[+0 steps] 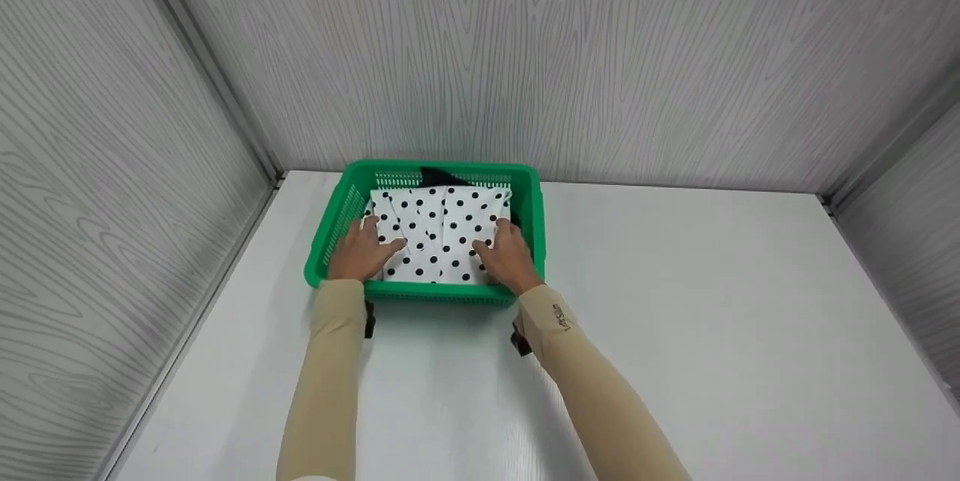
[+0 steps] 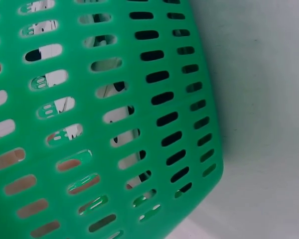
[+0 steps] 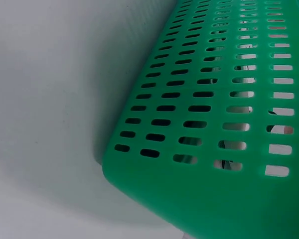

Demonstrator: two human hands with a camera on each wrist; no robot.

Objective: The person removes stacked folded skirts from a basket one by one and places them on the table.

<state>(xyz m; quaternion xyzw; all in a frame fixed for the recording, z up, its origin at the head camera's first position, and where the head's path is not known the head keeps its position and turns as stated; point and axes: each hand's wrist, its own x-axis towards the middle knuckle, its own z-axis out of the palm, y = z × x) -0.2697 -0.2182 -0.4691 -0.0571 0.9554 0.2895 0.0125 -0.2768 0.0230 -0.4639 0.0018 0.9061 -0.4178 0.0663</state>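
A white cloth with black dots [image 1: 431,229], folded into a rough rectangle, lies inside a green plastic basket [image 1: 435,290]. My left hand [image 1: 360,252] rests at the cloth's left side, its thumb stretched inward over the top. On the opposite side, my right hand [image 1: 510,256] touches the cloth with thumb and fingers spread apart. Something black [image 1: 442,177] shows behind the cloth, mostly covered by it. Both wrist views show the slotted outside of the basket, which hides most of each hand and the contents.
The basket stands on a white table [image 1: 712,316] near the back wall [image 1: 525,53], left of centre. A grey wood-grain panel [image 1: 97,203] rises along the table's left edge. Another panel [image 1: 915,241] bounds the right side.
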